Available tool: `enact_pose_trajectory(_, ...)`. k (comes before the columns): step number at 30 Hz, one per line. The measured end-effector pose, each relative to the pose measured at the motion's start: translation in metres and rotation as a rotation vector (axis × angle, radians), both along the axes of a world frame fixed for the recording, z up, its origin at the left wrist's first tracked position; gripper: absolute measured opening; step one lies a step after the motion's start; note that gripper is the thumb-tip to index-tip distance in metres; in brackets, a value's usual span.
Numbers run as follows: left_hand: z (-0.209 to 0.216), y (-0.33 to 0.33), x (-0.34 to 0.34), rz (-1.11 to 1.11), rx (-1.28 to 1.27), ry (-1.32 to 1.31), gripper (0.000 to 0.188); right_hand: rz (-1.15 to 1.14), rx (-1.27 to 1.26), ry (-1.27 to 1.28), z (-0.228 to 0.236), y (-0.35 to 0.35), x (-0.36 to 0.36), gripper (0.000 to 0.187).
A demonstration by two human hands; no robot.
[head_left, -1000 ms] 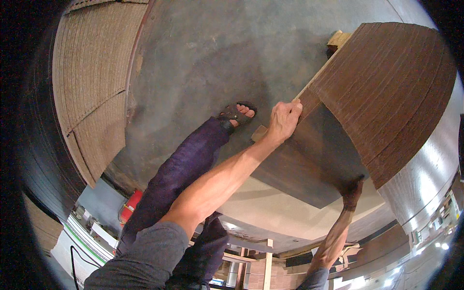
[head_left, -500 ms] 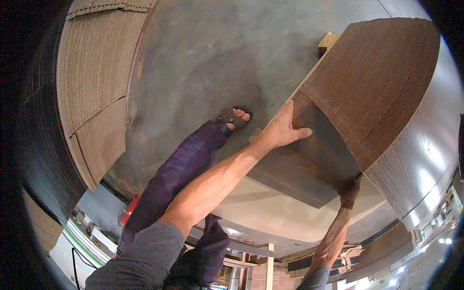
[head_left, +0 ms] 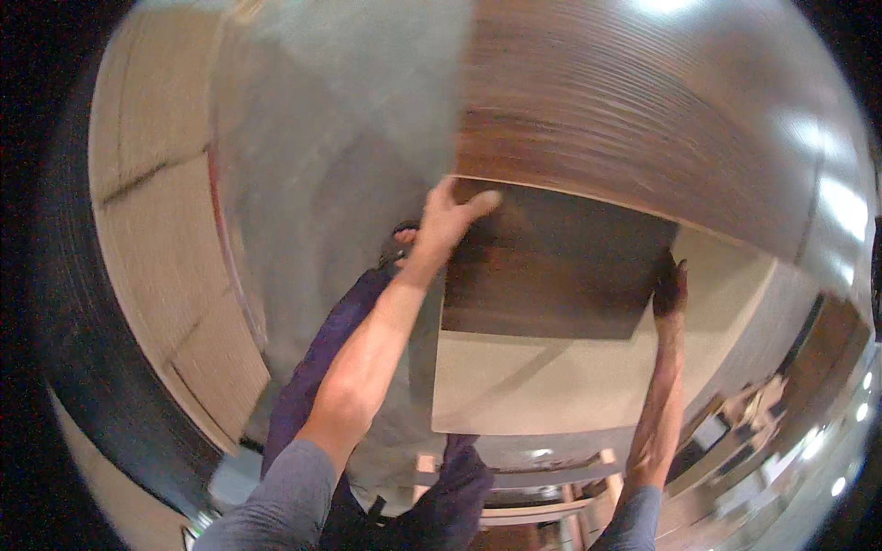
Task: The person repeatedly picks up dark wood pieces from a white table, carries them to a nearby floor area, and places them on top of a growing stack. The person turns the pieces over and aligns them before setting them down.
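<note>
A dark brown wood-grain panel (head_left: 556,275) lies flat or nearly so between my two hands. My left hand (head_left: 447,223) grips its far left corner, the thumb over the top face and the fingers around the edge. At the right edge, my right hand (head_left: 671,289) holds the panel, in shadow and with its fingers partly hidden. The panel's far edge meets the side of a stack of larger brown wood-grain boards (head_left: 588,147). Below the panel shows a pale beige board (head_left: 524,386), with a shadow across it.
Tall stacks of tan-edged boards (head_left: 161,211) stand on the left. Grey floor (head_left: 322,138) lies between them and the brown stack. My foot (head_left: 401,241) is beside my left hand. A wooden pallet frame (head_left: 542,477) is near my legs, and scrap pieces (head_left: 735,422) are piled at the right.
The view has swung, so the brown stack now spans the top. Both hands keep the panel, which now sits squarer over the pale board and against the stack's near edge.
</note>
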State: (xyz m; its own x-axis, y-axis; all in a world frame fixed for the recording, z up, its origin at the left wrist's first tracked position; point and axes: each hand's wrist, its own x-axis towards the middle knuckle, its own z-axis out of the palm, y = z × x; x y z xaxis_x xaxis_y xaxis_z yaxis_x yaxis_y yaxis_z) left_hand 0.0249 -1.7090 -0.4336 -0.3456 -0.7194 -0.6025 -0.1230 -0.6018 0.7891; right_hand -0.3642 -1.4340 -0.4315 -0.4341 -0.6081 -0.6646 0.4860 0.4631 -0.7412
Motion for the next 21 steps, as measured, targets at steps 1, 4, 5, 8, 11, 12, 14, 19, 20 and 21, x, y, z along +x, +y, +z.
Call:
enact_pose_trajectory(1,0.006,-0.002,0.006,0.028,0.086,-0.032,0.068,-0.218,0.002,0.133,0.004,0.023,0.018,0.078)
enact_pose_trajectory(4,0.008,0.005,0.025,0.105,0.144,-0.047,0.073,-0.670,0.094,-0.021,0.030,0.120,0.106,0.089)
enact_pose_trajectory(5,0.023,0.004,0.011,0.129,0.172,-0.005,0.065,-0.764,0.104,-0.128,0.028,0.143,0.140,0.092)
enact_pose_trajectory(8,0.038,0.005,0.001,0.086,0.218,-0.036,0.049,-0.672,0.001,-0.290,0.024,0.091,0.228,0.095)
enact_pose_trajectory(11,0.058,0.002,-0.014,0.047,0.210,-0.117,0.044,-0.799,-0.125,-0.304,0.032,0.006,0.228,0.092)
enact_pose_trajectory(12,0.064,0.003,-0.013,0.049,0.188,-0.131,0.044,-0.781,-0.159,-0.320,0.034,0.002,0.227,0.091)
enact_pose_trajectory(14,0.072,0.013,-0.008,0.041,0.080,-0.216,0.050,-0.739,-0.263,-0.355,0.031,0.010,0.225,0.089)
enact_pose_trajectory(19,0.105,0.089,0.105,-0.046,-0.142,-0.583,0.082,-0.425,-0.057,-0.295,0.040,0.061,0.222,0.080)
enact_pose_trajectory(20,0.128,0.116,0.131,-0.181,-0.140,-0.586,0.086,-0.305,-0.043,-0.292,0.057,0.085,0.226,0.090)
enact_pose_trajectory(21,0.164,0.146,0.144,-0.320,-0.163,-0.606,0.084,-0.274,-0.019,-0.163,0.082,0.113,0.242,0.099)
